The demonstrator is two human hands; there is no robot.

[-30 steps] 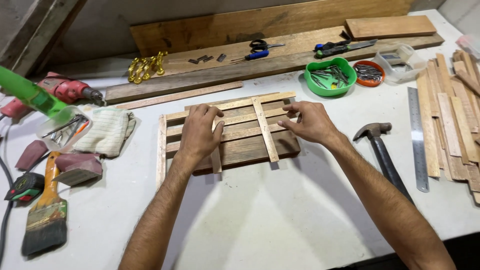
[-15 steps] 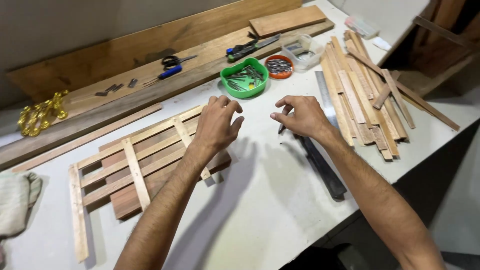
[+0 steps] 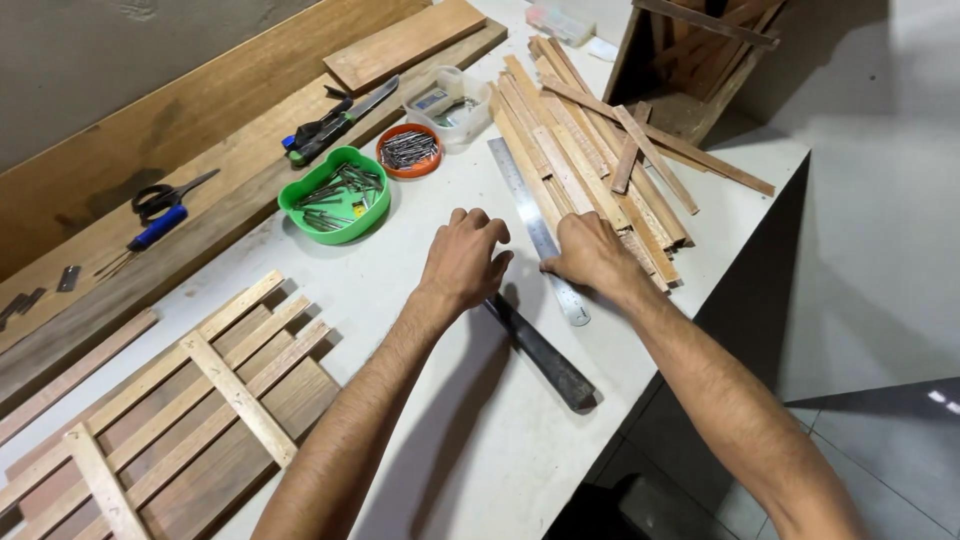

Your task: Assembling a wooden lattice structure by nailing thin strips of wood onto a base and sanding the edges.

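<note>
Right hand (image 3: 592, 255) palm-down on metal ruler (image 3: 535, 228), fingers bent, pressing steel strip, not wrapped around it; fingertips at near edge of wood strip pile (image 3: 590, 150). Left hand (image 3: 462, 262) just left of ruler, fingers curled loose, holding nothing, resting over hammer (image 3: 540, 350); hammer head hidden under hand, dark handle running toward table edge.

Left of ruler: green bowl (image 3: 335, 195) of nails, small orange dish (image 3: 408, 152) of nails, clear plastic tub (image 3: 448, 98) with small blue-and-white label.

Versus half-second earlier: both hands moved right, away from slatted frame (image 3: 170, 400), now at ruler.
</note>
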